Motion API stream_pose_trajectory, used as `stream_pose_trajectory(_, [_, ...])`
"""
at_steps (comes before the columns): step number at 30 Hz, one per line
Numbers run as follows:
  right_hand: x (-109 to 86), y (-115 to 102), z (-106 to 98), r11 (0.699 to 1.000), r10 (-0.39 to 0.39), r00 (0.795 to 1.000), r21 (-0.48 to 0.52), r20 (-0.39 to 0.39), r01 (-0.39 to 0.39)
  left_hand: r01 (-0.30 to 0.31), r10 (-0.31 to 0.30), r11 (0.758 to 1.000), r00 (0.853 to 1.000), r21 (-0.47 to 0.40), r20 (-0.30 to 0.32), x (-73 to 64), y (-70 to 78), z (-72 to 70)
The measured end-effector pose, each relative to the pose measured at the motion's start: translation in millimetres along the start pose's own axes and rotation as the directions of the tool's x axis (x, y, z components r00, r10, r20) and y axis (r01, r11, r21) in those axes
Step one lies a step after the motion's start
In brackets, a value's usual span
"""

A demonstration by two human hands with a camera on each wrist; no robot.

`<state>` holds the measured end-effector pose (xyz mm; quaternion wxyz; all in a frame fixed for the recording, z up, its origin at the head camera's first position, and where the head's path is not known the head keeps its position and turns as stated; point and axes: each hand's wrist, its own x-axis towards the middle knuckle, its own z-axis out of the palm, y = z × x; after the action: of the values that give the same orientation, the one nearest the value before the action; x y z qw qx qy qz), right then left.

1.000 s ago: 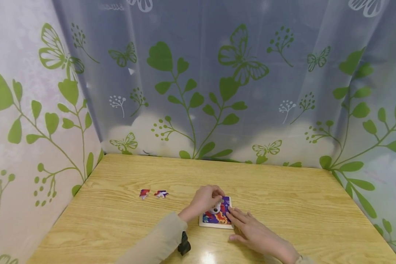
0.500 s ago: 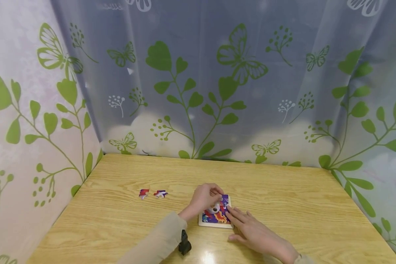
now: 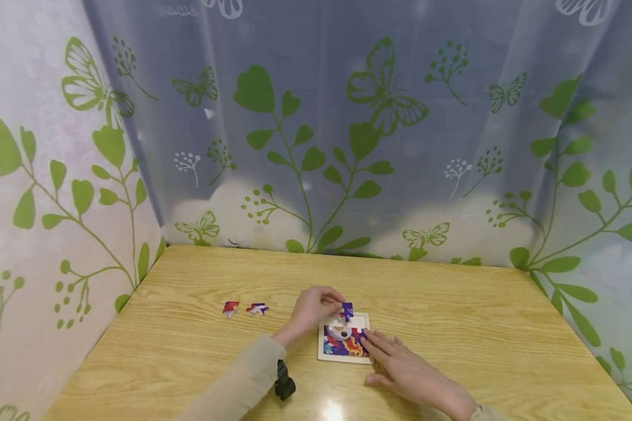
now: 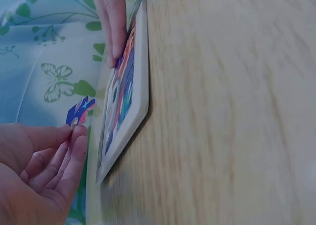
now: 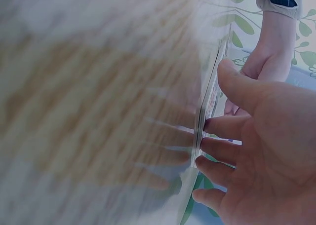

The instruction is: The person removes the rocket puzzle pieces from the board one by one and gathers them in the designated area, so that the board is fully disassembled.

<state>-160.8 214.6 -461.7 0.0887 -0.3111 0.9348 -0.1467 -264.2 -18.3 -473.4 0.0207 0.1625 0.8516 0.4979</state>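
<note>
Between thumb and fingers, my left hand (image 3: pixel 316 308) pinches a purple jigsaw piece (image 3: pixel 347 311), raised just over the far edge of the puzzle tray. In the left wrist view the piece (image 4: pixel 80 110) shows purple with pink and white parts. The white-rimmed puzzle tray (image 3: pixel 344 360) lies on the table, its near part filled with a colourful picture and its far strip showing bare white. My right hand (image 3: pixel 408 371) lies with straight fingers at the tray's right edge, fingertips on the rim. In the right wrist view those fingertips (image 5: pixel 210 143) meet the tray's side.
Two loose jigsaw pieces lie to the left on the wooden table (image 3: pixel 216 362): a red one (image 3: pixel 230 308) and a purple-and-white one (image 3: pixel 257 309). A curtain (image 3: pixel 316 193) with green plants and butterflies stands behind the table. A black wrist camera (image 3: pixel 284 381) sits on the left sleeve.
My left hand has lifted the purple piece out of the tray's far part and drawn it back a little to the left, baring the white strip. The right hand stays put.
</note>
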Motion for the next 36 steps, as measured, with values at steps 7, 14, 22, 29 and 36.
stream_pose_trajectory(7, [0.3, 0, -1, 1.000, -0.009, 1.000, 0.006, 0.001, 0.009, 0.016, -0.016, 1.000, 1.000, -0.020, -0.020, -3.0, -9.6, -16.7])
stream_pose_trajectory(14, [0.4, 1, 1, 1.000, -0.011, 1.000, 0.006, 0.007, 0.011, 0.058, -0.055, 0.998, 0.996, 0.036, -0.066, -8.8, -23.8, -39.1])
stream_pose_trajectory(22, [0.1, 1, 1, 1.000, -0.022, 1.000, 0.012, -0.008, 0.022, 0.110, -0.110, 0.994, 0.987, -0.013, -0.120, -18.4, -39.4, -65.4])
stream_pose_trajectory(29, [-0.4, 1, 1, 1.000, -0.025, 1.000, 0.013, -0.017, 0.025, 0.124, -0.117, 0.991, 0.982, 0.042, -0.147, -24.0, -48.9, -77.3])
stream_pose_trajectory(36, [0.5, 1, 1, 1.000, -0.017, 1.000, 0.020, -0.008, 0.017, 0.128, -0.108, 0.984, 0.982, 0.126, -0.156, -27.9, -54.5, -82.6])
